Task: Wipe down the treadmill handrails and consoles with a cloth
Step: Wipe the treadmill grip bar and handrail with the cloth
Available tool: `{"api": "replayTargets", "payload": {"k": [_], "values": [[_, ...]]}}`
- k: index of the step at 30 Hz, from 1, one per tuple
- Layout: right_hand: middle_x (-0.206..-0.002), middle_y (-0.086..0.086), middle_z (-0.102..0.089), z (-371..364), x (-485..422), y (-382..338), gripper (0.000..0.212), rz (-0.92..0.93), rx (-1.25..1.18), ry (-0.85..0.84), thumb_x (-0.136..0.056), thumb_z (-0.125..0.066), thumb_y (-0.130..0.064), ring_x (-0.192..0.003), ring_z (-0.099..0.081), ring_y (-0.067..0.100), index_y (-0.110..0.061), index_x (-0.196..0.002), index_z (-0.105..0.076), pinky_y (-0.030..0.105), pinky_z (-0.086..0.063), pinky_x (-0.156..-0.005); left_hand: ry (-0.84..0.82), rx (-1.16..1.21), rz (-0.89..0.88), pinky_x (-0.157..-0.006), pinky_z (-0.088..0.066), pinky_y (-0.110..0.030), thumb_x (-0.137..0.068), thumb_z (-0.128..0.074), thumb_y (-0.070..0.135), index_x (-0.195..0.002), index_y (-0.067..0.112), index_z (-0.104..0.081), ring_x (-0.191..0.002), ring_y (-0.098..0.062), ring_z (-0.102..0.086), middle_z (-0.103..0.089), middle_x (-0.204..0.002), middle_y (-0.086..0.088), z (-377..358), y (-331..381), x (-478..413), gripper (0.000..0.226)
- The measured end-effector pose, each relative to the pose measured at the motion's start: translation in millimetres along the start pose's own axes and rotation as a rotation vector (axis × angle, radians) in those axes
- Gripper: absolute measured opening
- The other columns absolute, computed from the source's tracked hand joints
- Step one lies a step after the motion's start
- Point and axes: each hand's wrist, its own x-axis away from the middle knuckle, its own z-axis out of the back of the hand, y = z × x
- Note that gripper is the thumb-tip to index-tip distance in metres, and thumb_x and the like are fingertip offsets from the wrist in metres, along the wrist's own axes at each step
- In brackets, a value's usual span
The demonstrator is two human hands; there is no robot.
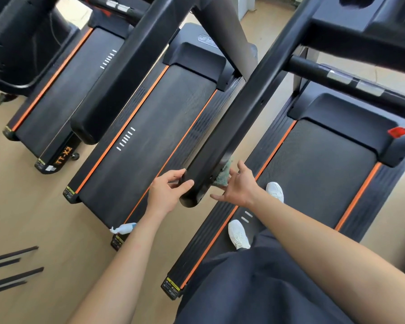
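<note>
Viewed from my remote station, one marking reads clearly: "TT-X2", in orange letters, on the black rear end cap (63,157) of the far-left treadmill (61,97). An oval logo (206,40) sits on the motor cover (194,57) of the middle treadmill (154,127). An upright partly hides it, and I cannot make out its lettering. Yellow-and-black warning stickers (172,285) mark the rear corners of the decks, but their print is too small for me to read.
</note>
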Motion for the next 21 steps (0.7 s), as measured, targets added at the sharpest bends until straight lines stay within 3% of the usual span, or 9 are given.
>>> {"api": "replayTargets", "payload": {"k": [9,15,21], "values": [[-0.140,0.016,-0.059,-2.6,-5.6,53.3,0.078,-0.189,0.058,0.005,-0.096,-0.017,-0.074,-0.130,-0.053,0.038,-0.021,-0.144,-0.048,0.067,-0.023,-0.114,0.039,0.000,0.013,-0.095,-0.058,-0.034,-0.082,-0.084,0.037,-0.124,0.029,-0.073,-0.103,0.000,-0.067,-0.073,-0.113,0.014,-2.1,3.8,3.9,0.044],[-0.141,0.019,-0.056,-0.2,-0.6,25.0,0.080,-0.176,0.028,0.030,-0.096,-0.020,-0.074,-0.128,-0.054,0.043,-0.016,-0.144,-0.047,0.065,-0.031,-0.113,0.132,-0.038,0.066,-0.096,-0.055,-0.047,-0.079,-0.077,0.059,-0.116,0.051,-0.069,-0.107,-0.002,-0.066,-0.071,-0.110,0.026,-12.1,0.9,14.7,0.039],[-0.139,0.017,-0.059,3.5,-1.9,-27.2,0.080,-0.152,0.017,0.024,-0.096,-0.018,-0.074,-0.128,-0.055,0.040,-0.018,-0.141,-0.053,0.060,-0.034,-0.111,0.203,0.003,0.085,-0.100,-0.053,-0.036,-0.087,-0.076,0.044,-0.124,0.041,-0.069,-0.115,-0.006,-0.064,-0.069,-0.122,0.020,-29.0,9.9,21.5,0.038]]}}
